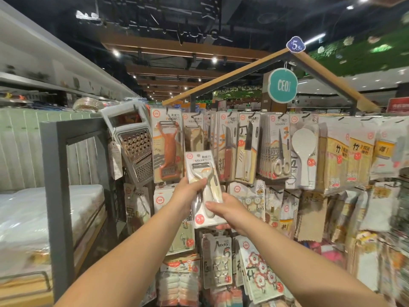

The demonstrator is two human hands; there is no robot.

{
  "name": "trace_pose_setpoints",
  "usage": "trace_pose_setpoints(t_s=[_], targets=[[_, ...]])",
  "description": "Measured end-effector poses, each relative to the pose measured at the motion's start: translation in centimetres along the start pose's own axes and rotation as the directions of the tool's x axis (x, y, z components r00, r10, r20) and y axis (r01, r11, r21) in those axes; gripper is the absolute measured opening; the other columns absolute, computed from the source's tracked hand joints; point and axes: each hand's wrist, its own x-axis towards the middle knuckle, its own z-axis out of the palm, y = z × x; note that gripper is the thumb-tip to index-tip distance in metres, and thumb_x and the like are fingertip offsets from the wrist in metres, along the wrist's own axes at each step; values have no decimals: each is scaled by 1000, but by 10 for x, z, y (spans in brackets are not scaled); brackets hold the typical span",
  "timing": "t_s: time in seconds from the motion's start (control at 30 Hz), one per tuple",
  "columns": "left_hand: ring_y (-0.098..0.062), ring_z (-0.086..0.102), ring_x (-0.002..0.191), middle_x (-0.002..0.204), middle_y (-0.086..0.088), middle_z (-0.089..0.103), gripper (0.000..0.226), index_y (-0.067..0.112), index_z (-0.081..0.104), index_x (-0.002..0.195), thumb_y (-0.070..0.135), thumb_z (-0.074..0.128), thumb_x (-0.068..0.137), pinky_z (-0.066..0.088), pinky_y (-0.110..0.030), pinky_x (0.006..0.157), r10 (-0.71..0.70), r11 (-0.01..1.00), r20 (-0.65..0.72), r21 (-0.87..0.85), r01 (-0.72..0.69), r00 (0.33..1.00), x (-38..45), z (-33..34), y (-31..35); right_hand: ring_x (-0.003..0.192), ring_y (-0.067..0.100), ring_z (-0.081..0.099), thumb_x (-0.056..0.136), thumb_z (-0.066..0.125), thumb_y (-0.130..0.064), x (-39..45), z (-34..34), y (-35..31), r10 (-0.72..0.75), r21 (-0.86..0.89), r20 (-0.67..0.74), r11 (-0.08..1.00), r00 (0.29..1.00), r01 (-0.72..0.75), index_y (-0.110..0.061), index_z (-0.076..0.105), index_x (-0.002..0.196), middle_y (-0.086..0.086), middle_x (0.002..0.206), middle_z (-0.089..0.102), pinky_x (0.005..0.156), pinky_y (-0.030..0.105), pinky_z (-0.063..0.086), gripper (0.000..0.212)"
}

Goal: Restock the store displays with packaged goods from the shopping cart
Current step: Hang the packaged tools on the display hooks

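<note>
peeler pack held up at the hanging display

at the far left, wrapped bedding (44, 218) is lying behind a grey metal frame (58, 196). a metal grater (137, 151) is hanging tilted at the rack's left end, with an orange peeler pack (167, 147) beside it. we are gripping the white peeler pack (204, 187) in both hands, in front of the rack and below the top row: our left hand (188, 191) is curling around its left edge at mid-height, and our right hand (225, 209) is pinching its lower right part, thumb on the front. further right, knife packs (228, 147), scissors packs (279, 147) and a white rice paddle (305, 151) are hanging in a row. above them, a teal round sign (282, 85) is dangling from the wooden roof beam (221, 78).
</note>
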Motion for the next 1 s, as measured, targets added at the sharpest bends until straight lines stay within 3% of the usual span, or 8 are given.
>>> trace_pose_setpoints(t_s=[0.17,0.3,0.47,0.6,0.7,0.77,0.83,1.0], targets=[[-12,66,70,91,-3,68,28,12,56,115,27,65,94,53,-31,71,-8,1000,27,5,8,1000,-6,-15,1,91,21,72,91,68,-27,6,-5,-5,-108,-36,-112,994,988,105,-28,54,115,1,107,71,63,35,59,28],[-19,68,94,100,-1,72,30,16,57,114,36,64,93,50,-43,95,18,1000,-9,-3,-18,1000,-3,-19,12,84,14,71,94,66,-25,15,-10,-32,-190,-25,-184,982,964,188,-21,52,120,1,108,69,56,29,57,30],[-20,65,90,91,0,70,55,12,60,124,38,67,77,50,-37,84,25,999,28,32,-25,999,-11,-19,20,94,15,68,92,66,-35,33,-11,-63,-254,-76,-180,967,950,244,-23,53,121,-3,112,66,57,30,53,34],[-20,65,102,105,-3,67,27,18,58,117,32,60,93,49,-43,98,18,1000,-1,-24,-18,1000,-13,-21,19,107,21,64,82,69,-49,44,-11,-77,-230,-59,-186,973,955,223,-19,48,133,1,125,62,64,31,50,63],[-20,65,100,106,-3,71,42,17,59,121,39,66,86,48,-45,100,36,999,2,-27,-36,999,-16,-25,22,101,20,67,83,70,-44,50,-11,-83,-215,-19,-191,976,958,215,-21,56,121,1,116,69,69,33,47,47],[-21,65,103,113,-6,72,45,17,59,122,41,66,85,51,-44,93,31,999,2,-23,-31,1000,-16,-28,24,98,20,68,85,70,-39,52,-11,-85,-202,8,-197,978,959,208,-22,57,116,0,110,71,65,32,47,38],[-22,65,104,115,-7,70,28,20,58,117,36,60,94,51,-35,79,26,999,-27,-30,-27,999,-17,-32,26,98,19,67,86,71,-37,51,-11,-86,-182,67,-209,978,961,200,-19,57,119,1,110,70,56,29,46,40],[-18,65,96,103,-2,69,20,22,56,113,34,57,97,48,-29,71,14,999,-42,-35,-16,999,-24,-38,30,96,20,63,86,71,-32,52,-17,-83,-136,152,-196,974,971,167,-16,60,115,12,116,68,43,24,42,34]])
